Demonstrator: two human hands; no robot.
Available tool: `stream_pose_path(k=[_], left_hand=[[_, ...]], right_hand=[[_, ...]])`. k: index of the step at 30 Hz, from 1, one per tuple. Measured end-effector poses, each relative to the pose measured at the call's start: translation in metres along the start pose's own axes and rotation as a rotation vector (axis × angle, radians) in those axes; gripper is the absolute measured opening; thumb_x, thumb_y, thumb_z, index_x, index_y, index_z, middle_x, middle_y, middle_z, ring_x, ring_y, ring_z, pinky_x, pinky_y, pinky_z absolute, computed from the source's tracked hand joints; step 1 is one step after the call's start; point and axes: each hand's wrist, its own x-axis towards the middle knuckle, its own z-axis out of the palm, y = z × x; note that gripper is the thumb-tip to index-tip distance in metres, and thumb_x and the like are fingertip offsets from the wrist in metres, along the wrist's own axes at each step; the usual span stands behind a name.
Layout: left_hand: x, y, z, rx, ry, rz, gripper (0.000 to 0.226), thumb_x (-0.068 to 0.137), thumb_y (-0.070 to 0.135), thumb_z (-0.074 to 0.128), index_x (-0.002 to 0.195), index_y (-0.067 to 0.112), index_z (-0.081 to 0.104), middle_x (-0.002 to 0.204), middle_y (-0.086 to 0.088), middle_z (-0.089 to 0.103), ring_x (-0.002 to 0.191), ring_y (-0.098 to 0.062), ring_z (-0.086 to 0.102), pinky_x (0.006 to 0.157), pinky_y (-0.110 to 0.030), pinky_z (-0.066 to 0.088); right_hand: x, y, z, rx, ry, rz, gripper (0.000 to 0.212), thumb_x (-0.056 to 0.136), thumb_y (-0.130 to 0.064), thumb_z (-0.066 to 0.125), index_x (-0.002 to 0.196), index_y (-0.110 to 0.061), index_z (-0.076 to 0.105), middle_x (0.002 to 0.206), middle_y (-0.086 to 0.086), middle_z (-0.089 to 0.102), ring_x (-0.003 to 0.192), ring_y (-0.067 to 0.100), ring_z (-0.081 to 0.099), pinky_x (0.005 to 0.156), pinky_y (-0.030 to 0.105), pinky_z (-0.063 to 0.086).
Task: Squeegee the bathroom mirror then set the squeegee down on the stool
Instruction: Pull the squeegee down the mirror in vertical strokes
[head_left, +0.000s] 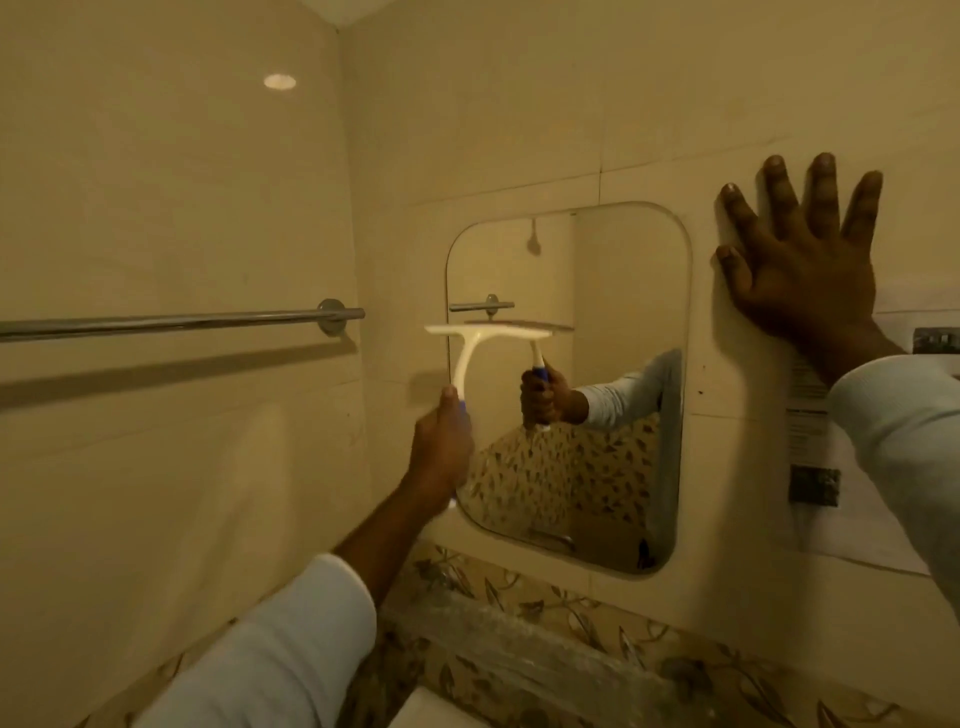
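Left hand (441, 441) clenched the squeegee (483, 331) handle, blade above it at the mirror (623, 312); right hand (805, 270) lay flat, fingers spread.

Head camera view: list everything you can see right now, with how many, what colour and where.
mirror: one, rounded corners, cream surround, on the wall ahead.
squeegee: one, white with a blue grip, blade at the mirror's left edge, mid-height.
towel rail: one, chrome, on the left wall.
leaf-pattern tile border: one band, beige and brown, below the mirror.
paper label: one, white with dark print, on the wall right of the mirror.
sleeves: two, white, on both forearms.
left hand: one, grips the squeegee's handle.
right hand: one, flat on the wall right of the mirror, fingers spread.
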Motion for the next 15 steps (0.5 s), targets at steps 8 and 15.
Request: stream_pose_path(k=[8,15], left_hand=[[0.058,0.087,0.019,-0.056,-0.053,0.108,0.057,0.099,0.068,0.036,0.091,0.014,0.053,0.055,0.003,0.044,0.041,-0.01,0.031,0.039,-0.022,0.026],[0.082,0.088,0.023,-0.083,-0.116,0.101,0.058,0.097,0.07,0.038,0.09,0.015,0.054,0.054,0.003,0.044,0.04,-0.01,0.032,0.037,-0.022,0.028]], right_hand=[[0.001,0.003,0.006,-0.014,0.027,0.005,0.072,0.107,-0.064,0.018,0.172,-0.035,0.005,0.18,0.006,0.0,0.164,0.042,-0.005,0.126,0.072,-0.003],[0.003,0.007,0.01,-0.024,0.051,-0.007,0.074,0.106,-0.065,0.017,0.172,-0.035,0.003,0.18,0.007,-0.001,0.164,0.042,-0.005,0.127,0.072,-0.002]])
